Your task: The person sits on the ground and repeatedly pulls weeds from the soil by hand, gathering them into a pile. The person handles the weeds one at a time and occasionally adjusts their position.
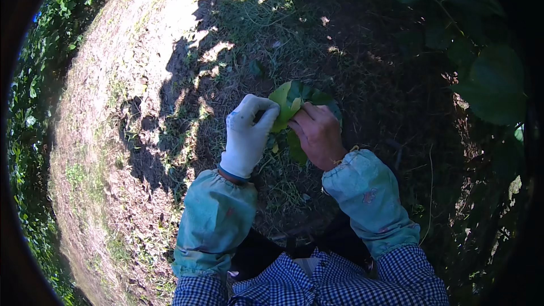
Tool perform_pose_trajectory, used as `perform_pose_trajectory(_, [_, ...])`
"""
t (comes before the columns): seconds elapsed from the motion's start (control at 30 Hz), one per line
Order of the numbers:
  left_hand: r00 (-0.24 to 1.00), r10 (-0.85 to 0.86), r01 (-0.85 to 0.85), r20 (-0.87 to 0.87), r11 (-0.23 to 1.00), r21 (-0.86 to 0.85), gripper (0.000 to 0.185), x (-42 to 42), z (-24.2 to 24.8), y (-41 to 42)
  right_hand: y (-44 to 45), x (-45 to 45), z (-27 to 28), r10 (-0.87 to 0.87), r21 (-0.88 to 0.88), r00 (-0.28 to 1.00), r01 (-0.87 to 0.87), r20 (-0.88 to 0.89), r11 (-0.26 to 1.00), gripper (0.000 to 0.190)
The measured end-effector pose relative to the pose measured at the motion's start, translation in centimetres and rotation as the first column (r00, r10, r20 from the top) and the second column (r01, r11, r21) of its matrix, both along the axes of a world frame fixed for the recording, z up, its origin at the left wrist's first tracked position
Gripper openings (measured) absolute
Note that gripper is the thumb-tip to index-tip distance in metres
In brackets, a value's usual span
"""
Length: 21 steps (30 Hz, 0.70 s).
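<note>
In a white work glove with a teal cuff, my left hand (246,129) pinches the left edge of a light-green broad leaf (279,101) between thumb and fingertips. My bare right hand (322,134) has its fingers closed on the same leaf from the right, near a folded, paler part. Darker green leaves (316,97) show behind and above the right fingers. Another leaf (296,148) hangs below, between the two wrists. Whatever lies inside the right fingers is hidden. Both hands are close together in front of my body, above the ground.
Leafy vines with large leaves (493,85) hang in shade at the right. Dry grass and soil (106,114) lie sunlit at the left, and shaded grass (263,25) lies ahead. A dense green leafy row (32,136) runs along the far left. Teal sleeve covers (216,221) wrap both forearms.
</note>
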<state>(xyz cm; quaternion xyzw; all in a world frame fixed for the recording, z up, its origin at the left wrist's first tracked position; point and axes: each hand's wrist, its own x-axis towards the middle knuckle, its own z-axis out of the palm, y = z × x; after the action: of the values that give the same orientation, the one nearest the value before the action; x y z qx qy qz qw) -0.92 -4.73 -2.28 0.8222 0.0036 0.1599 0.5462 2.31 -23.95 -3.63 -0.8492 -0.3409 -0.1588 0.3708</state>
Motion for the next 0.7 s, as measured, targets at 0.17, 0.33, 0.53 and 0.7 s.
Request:
perform_pose_trajectory(0.17, [0.999, 0.015, -0.017, 0.037, 0.997, 0.079, 0.008, 0.3, -0.3, 0.7, -0.6, 0.7, 0.2, -0.026, 0.158, 0.989, 0.049, -0.144, 0.986, 0.024])
perform_pose_trajectory(0.33, [0.999, -0.05, 0.048, 0.002, 0.964, 0.263, 0.01, 0.5, -0.7, 0.4, -0.6, 0.4, 2.1, 0.067, 0.341, 0.907, 0.088, -0.416, 0.936, 0.032])
perform_pose_trajectory(0.53, [0.993, -0.115, 0.118, -0.029, 0.958, 0.26, 0.011, 0.6, -0.4, 0.1, 0.3, 0.5, -0.4, 0.118, 0.212, 0.95, -0.056, -0.291, 0.976, 0.027])
perform_pose_trajectory(0.7, [0.971, -0.229, 0.24, -0.074, 0.939, 0.244, 0.012, 0.4, -0.2, 0.7, -0.4, 0.9, -0.6, 0.158, 0.105, 0.942, -0.133, -0.296, 0.986, 0.023])
